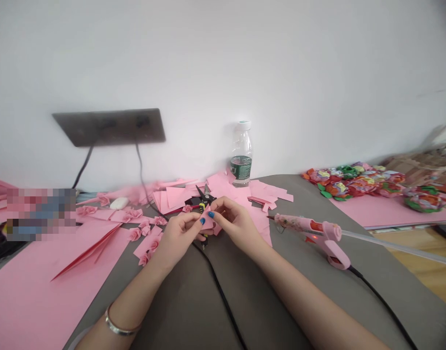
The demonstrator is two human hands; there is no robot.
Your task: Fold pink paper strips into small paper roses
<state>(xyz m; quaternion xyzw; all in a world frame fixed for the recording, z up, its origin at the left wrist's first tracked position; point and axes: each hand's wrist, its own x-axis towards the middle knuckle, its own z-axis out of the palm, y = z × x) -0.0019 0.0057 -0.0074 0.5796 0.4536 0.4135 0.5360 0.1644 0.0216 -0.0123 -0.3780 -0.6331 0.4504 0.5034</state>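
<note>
Left hand (177, 238) and right hand (237, 223) both closed, pinching a pink paper piece (207, 219) between them; scissors (204, 195) lie just beyond the hands; pink hot glue gun (310, 238) rests right of right hand; plastic bottle (241, 153) stands farther ahead; its green label (241, 167) is unreadable.

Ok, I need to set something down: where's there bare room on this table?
Bare grey table top lies right of the glue gun and beside your left forearm. Crowded: around the scissors, with scattered pink paper.
</note>
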